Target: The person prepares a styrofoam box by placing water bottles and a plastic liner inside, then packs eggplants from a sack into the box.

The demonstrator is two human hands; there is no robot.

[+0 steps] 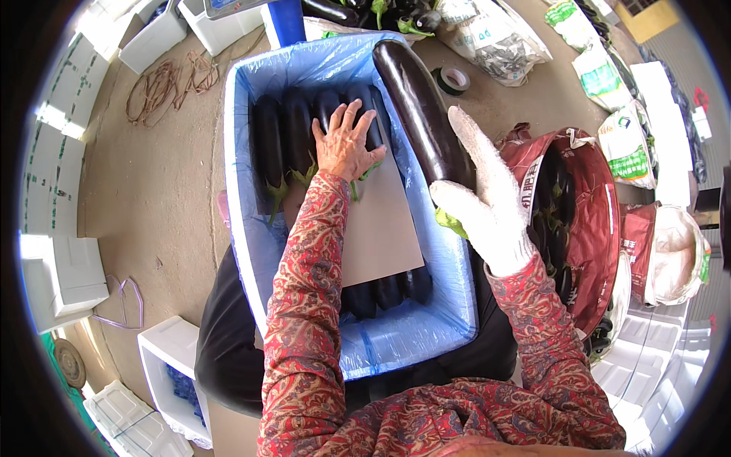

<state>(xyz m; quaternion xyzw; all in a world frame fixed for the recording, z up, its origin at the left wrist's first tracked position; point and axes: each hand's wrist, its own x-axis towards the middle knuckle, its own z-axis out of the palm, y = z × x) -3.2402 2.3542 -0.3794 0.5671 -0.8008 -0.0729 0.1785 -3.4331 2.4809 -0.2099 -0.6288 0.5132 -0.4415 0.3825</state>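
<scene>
A foam box lined with blue plastic film stands before me. My bare left hand lies with spread fingers on the row of eggplants at its far end, their green stems towards me. Beneath that row a pale sheet of paper or card covers part of a lower layer of eggplants. My right hand, in a white knit glove, holds a long, dark eggplant by its stem end, over the box's right rim, thumb on one side and fingers on the other.
At the right stands a red woven sack of eggplants. Beyond the box lie rolls of tape, a white sack and more eggplants. String lies on the floor at the left, near white foam boxes.
</scene>
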